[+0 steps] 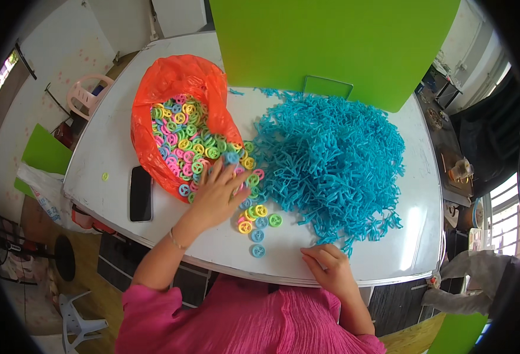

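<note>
My left hand (216, 192) reaches, fingers spread, over small plastic wheels at the mouth of a red plastic bag (145, 133). The bag is full of pink, yellow, green and blue wheels (180, 135), and some have spilled onto the table. Between my hands lie several loose wheels, among them a green one (275, 220) and a blue one (257, 251). My right hand (331, 271) rests by the near table edge with its fingers curled together. What it may hold is hidden. Just beyond it rises a big heap of small blue plastic pieces (336, 159).
A black phone (141, 194) lies on the white table (378, 259) left of the bag. One green wheel (105, 176) sits apart near the left edge. An upright green board (331, 41) stands behind the heap. A pink chair (89, 91) is beyond the table's left side.
</note>
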The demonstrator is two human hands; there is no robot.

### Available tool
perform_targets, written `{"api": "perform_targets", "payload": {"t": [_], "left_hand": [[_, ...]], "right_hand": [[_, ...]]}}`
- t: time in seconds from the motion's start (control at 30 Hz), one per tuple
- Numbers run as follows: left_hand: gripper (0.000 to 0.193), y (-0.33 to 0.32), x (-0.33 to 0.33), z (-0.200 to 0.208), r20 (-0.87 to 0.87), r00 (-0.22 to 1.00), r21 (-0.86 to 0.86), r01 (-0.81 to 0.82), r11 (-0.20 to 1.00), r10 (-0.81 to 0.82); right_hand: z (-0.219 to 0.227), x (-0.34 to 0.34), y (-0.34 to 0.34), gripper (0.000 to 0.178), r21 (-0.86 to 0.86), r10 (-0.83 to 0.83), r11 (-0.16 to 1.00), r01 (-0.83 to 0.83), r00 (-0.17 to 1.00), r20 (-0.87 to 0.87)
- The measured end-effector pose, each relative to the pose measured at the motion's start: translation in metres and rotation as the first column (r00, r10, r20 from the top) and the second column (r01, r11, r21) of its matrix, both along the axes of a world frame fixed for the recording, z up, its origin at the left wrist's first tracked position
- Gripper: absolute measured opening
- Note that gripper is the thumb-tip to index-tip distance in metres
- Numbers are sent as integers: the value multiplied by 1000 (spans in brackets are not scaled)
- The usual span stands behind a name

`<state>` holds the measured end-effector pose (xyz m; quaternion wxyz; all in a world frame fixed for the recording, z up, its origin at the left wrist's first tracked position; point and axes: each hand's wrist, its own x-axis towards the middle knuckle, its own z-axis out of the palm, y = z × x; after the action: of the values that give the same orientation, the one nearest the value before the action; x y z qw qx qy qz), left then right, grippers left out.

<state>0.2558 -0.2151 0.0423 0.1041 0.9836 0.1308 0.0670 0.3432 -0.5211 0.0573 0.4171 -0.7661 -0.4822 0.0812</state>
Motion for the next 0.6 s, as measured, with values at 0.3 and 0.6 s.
{"api": "perform_targets", "payload": {"t": [0.3, 0.6], "left_hand": [[65, -73, -34, -1, 102, 987, 0, -123, 992, 123], [34, -74, -49, 14, 577, 809, -90, -70, 993, 109]], "right_hand": [[1, 11, 13, 17, 33, -20, 999, 16, 992, 121], [-3, 43, 43, 25, -190, 38, 977, 98, 794, 607]]}}
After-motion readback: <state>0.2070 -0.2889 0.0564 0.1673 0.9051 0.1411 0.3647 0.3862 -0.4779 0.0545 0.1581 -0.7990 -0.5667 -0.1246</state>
